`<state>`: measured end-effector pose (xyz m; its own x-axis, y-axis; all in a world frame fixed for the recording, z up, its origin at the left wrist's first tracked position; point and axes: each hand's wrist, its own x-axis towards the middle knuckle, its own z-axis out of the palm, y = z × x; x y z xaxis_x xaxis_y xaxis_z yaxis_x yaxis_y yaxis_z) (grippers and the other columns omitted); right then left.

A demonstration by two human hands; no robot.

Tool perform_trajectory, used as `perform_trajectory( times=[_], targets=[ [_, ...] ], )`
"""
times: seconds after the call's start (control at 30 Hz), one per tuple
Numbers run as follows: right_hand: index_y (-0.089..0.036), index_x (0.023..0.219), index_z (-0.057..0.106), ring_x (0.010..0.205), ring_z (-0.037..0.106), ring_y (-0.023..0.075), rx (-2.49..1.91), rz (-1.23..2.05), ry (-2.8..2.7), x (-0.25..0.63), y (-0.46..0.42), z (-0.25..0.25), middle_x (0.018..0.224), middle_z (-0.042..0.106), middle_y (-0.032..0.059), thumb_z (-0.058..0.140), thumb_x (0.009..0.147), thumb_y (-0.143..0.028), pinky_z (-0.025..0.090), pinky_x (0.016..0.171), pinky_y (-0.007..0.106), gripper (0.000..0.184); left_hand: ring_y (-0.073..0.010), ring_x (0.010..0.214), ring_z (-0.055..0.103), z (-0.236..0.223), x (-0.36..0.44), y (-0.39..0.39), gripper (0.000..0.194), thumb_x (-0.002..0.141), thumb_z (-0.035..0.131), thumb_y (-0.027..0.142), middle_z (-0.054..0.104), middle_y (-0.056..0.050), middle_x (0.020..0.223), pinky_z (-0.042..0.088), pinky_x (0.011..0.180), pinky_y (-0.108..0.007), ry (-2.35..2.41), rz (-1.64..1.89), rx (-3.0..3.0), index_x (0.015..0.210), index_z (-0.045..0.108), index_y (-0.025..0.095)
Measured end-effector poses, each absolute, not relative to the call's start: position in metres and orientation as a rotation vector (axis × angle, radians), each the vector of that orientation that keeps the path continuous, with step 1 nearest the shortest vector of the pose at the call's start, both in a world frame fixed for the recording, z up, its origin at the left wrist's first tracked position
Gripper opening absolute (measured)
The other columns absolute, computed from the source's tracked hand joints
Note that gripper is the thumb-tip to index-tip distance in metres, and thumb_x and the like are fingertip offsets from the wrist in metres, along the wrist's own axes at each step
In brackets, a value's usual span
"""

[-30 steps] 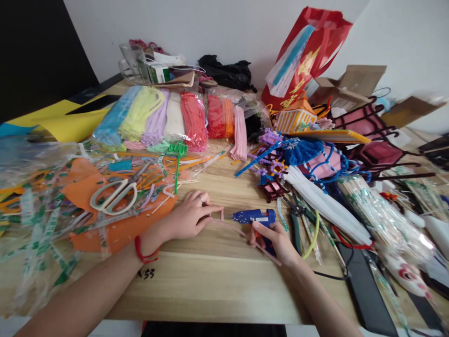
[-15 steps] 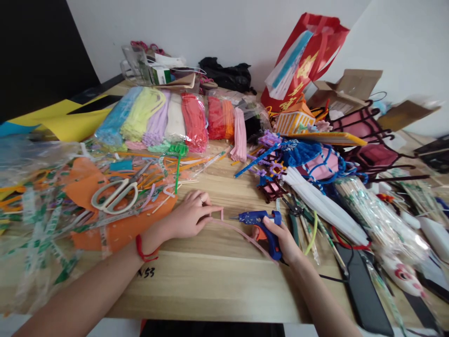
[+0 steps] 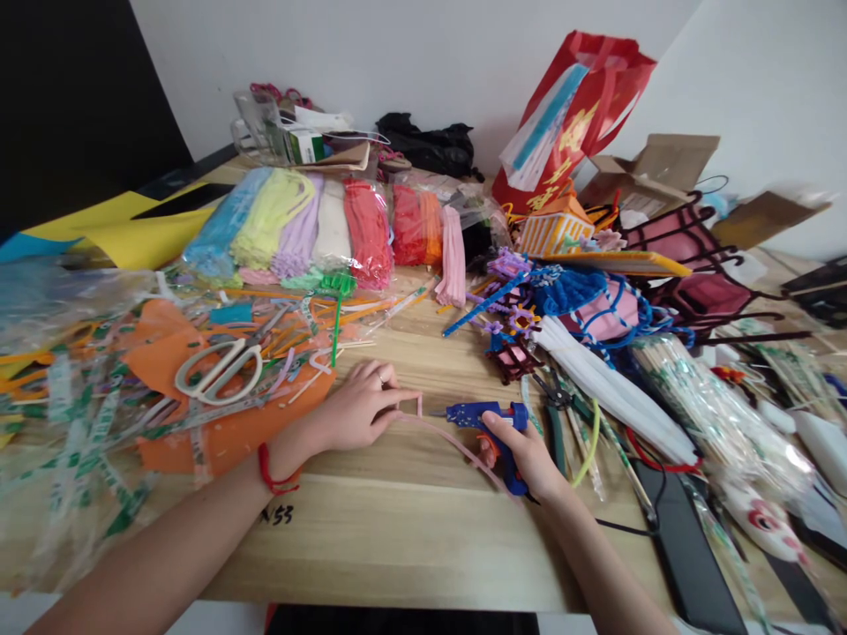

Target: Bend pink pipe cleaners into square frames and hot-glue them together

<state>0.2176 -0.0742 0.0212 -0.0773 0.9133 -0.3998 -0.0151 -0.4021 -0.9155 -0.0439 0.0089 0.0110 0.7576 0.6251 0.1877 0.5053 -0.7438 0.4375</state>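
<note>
Handwritten black mark on wooden table, nearer the wearer than left hand. Left hand: thumb and index finger pinch pink strip near its bent end; the rest curves out toward right hand. Right hand: closed round handle of blue glue gun, nozzle pointing at the bent end, a small gap between. Dark flat slab lies to the right of right hand; green-handled pliers just beyond it. White-handled scissors lie left of left hand, over orange sheet. Beyond both hands: bagged coloured bundles; farther, to the right, red bag leans at the wall
</note>
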Motion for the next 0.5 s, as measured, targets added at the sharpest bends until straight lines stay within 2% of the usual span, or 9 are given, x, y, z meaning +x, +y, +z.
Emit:
perform_trajectory(
  times=[0.07, 0.23, 0.5],
  targets=[
    [-0.016, 0.051, 0.055, 0.047, 0.058, 0.0156, -1.440, 1.580, -1.026, 0.2168, -0.0748, 0.0200, 0.042, 0.052, 0.0004, 0.058, 0.080, -0.053, 0.045, 0.052, 0.025, 0.047, -0.0227, 0.097, 0.043, 0.0119, -0.0438, 0.0087, 0.036, 0.088, 0.049, 0.023, 0.048, -0.006, 0.095, 0.039, 0.089, -0.042, 0.875, 0.457, 2.592, 0.122, 0.057, 0.031],
    [-0.017, 0.054, 0.053, 0.038, 0.046, 0.0107, -1.489, 1.527, -0.909, 0.2160, -0.0771, 0.0144, 0.045, 0.050, -0.0019, 0.063, 0.076, -0.054, 0.041, 0.041, 0.024, 0.044, -0.0223, 0.097, 0.043, 0.0144, -0.0437, 0.0084, 0.036, 0.088, 0.049, 0.023, 0.048, -0.006, 0.095, 0.038, 0.090, -0.042, 0.878, 0.452, 2.585, 0.122, 0.057, 0.031],
    [-0.018, 0.048, 0.048, 0.036, 0.045, 0.0104, -1.514, 1.535, -0.901, 0.2141, -0.0794, 0.0142, 0.042, 0.045, -0.0030, 0.061, 0.076, -0.055, 0.037, 0.039, 0.024, 0.048, -0.0222, 0.097, 0.042, 0.0159, -0.0432, 0.0081, 0.037, 0.088, 0.048, 0.024, 0.048, -0.006, 0.095, 0.037, 0.092, -0.043, 0.894, 0.403, 2.573, 0.124, 0.056, 0.031]
  ],
)
